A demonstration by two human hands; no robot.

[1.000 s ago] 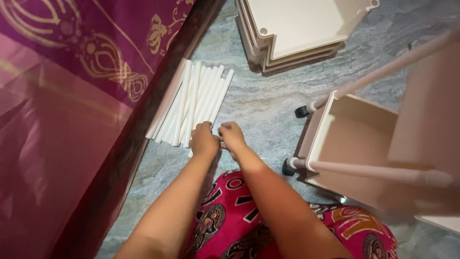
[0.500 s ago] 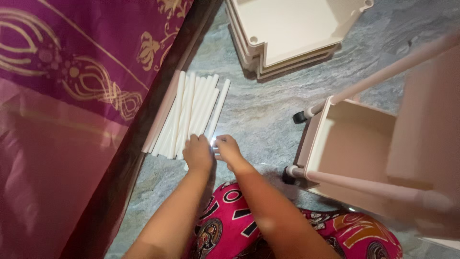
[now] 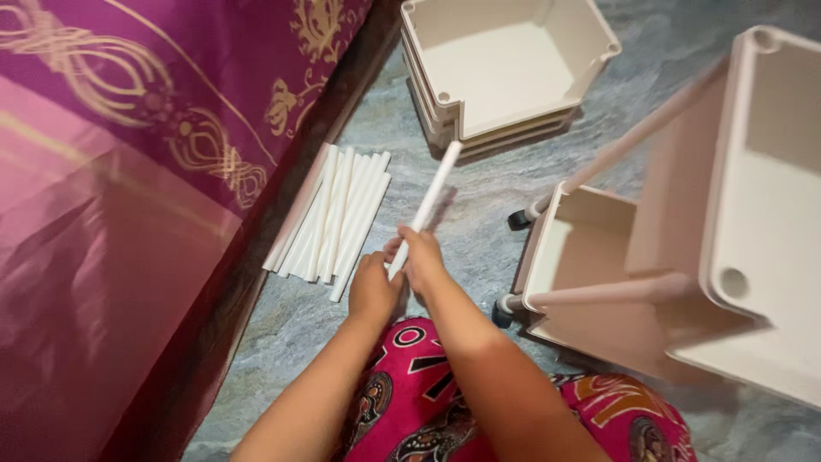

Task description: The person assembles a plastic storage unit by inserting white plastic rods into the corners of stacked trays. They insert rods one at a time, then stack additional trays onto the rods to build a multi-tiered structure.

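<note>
white plastic tube (image 3: 430, 195) lifted at a slant over the grey stone floor (image 3: 479, 205), right hand (image 3: 419, 257) clenched round its lower end, left hand (image 3: 373, 289) curled closed beside it (touching, i think); the remaining tubes (image 3: 329, 218) lie beside the purple bedcover (image 3: 171, 111).

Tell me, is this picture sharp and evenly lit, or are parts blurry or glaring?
Head view: mostly soft; the cart at right is smeared by motion blur, and the right hand and left hand are slightly fuzzy. The held tube casts a faint shadow on the floor. Light is even, with mild sheen on the purple cloth and bright, near-washed trays.
</note>
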